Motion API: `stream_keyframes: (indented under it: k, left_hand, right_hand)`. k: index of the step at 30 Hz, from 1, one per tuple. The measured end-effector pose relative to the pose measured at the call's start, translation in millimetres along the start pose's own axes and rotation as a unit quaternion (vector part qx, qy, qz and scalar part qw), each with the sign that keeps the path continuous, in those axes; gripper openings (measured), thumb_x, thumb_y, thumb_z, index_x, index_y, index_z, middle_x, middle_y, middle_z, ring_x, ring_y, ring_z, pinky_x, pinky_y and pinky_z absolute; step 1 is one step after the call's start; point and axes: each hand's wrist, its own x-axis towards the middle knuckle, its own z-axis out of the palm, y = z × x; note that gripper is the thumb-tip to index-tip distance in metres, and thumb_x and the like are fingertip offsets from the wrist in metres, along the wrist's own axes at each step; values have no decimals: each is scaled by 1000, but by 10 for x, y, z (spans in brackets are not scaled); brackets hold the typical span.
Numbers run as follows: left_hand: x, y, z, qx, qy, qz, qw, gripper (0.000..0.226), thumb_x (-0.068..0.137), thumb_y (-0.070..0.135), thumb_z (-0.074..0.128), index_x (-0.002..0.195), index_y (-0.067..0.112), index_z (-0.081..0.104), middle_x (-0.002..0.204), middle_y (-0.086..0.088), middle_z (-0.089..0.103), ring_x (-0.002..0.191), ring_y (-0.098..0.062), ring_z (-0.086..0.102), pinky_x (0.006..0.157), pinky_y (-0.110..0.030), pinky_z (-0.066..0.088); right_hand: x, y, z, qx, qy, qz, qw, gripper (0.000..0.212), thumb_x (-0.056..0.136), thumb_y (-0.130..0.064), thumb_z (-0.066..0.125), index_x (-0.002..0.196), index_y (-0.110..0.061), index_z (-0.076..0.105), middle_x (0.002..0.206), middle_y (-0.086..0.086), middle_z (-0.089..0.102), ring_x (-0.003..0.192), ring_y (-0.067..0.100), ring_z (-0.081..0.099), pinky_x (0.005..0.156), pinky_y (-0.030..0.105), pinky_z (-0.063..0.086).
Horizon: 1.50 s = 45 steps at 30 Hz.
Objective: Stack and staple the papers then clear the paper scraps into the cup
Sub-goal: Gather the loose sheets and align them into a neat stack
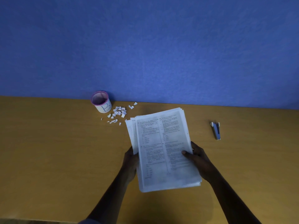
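A stack of printed papers [163,147] is held above the wooden table [56,151], its sheets not quite squared, some sticking out at the left. My left hand [130,164] grips the stack's left edge. My right hand [198,160] grips its right edge, thumb on the top page. A pile of small white paper scraps [119,113] lies on the table near the wall. Just left of the scraps stands a white cup [101,101] with a purple rim and a letter on its side. A blue stapler [216,130] lies to the right of the papers.
A blue wall [145,46] rises directly behind the table's far edge. The table's near edge shows at the bottom left.
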Motion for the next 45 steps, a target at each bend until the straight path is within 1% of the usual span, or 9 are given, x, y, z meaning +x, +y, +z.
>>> stream_keyframes:
  k: [9, 14, 19, 22, 27, 30, 33, 41, 45]
  left_hand:
    - [-21, 198, 46, -50, -56, -2, 997, 43, 89, 19, 69, 131, 12, 66, 125, -28, 69, 110, -46, 70, 91, -59, 59]
    - [-23, 314, 99, -66, -93, -26, 993, 41, 94, 23, 64, 133, 11, 65, 119, -22, 72, 103, -38, 72, 85, -50, 60]
    - [3, 333, 106, -66, -92, -55, 992, 47, 108, 45, 43, 136, 15, 66, 128, -20, 70, 116, -38, 69, 101, -56, 54]
    - [3, 360, 114, -8, -84, -29, 996, 44, 101, 44, 58, 138, 22, 61, 129, -15, 71, 117, -35, 71, 92, -51, 60]
    - [63, 241, 108, 99, -29, -25, 994, 47, 78, 29, 76, 121, 34, 57, 117, -2, 72, 108, -27, 72, 79, -35, 60]
    - [146, 97, 78, 115, 34, -81, 989, 36, 78, 13, 73, 111, 23, 65, 118, -10, 72, 107, -31, 69, 85, -42, 58]
    - [201, -26, 8, 142, 50, -126, 981, 53, 66, 13, 69, 118, 21, 63, 119, -10, 70, 110, -32, 68, 98, -52, 58]
    - [197, -116, -10, 247, 55, -125, 959, 57, 80, 14, 74, 133, 23, 55, 120, -1, 68, 112, -28, 67, 94, -46, 61]
    - [216, -144, -36, 268, 67, -114, 954, 51, 84, 17, 77, 132, 18, 60, 126, -4, 70, 111, -28, 69, 95, -45, 61]
  right_hand:
    - [5, -140, -16, -5, 38, -6, 999, 50, 82, -26, 82, 128, -15, 67, 127, 17, 70, 109, 36, 73, 91, 59, 60]
    - [-18, -197, -26, -9, 16, -2, 1000, 40, 92, -5, 69, 131, -12, 62, 122, 13, 74, 107, 36, 74, 88, 56, 61]
    - [-14, -113, -9, -14, 49, 12, 999, 67, 86, 7, 73, 140, -20, 45, 124, 13, 70, 108, 34, 73, 85, 57, 62]
    - [11, -66, -12, -11, 52, 17, 998, 75, 83, 5, 77, 143, -22, 40, 125, 13, 69, 110, 34, 73, 87, 60, 61]
    - [115, 81, 4, -27, 23, 46, 998, 58, 80, 0, 75, 134, -7, 55, 124, 17, 72, 113, 38, 71, 93, 62, 58]
    - [165, 205, 82, -89, 89, 87, 988, 43, 82, 13, 64, 121, -3, 66, 114, 18, 76, 101, 35, 74, 89, 55, 61]
    - [193, 329, 136, -128, 127, 112, 977, 38, 74, 5, 67, 110, -3, 72, 102, 14, 78, 93, 33, 76, 86, 57, 62]
    - [193, 379, 253, -260, 186, 126, 939, 35, 79, -4, 73, 113, -15, 74, 100, 5, 76, 92, 26, 72, 74, 31, 55]
    - [222, 452, 195, -247, 183, 141, 941, 34, 81, -10, 77, 115, -14, 73, 105, 4, 77, 95, 26, 73, 84, 41, 62]
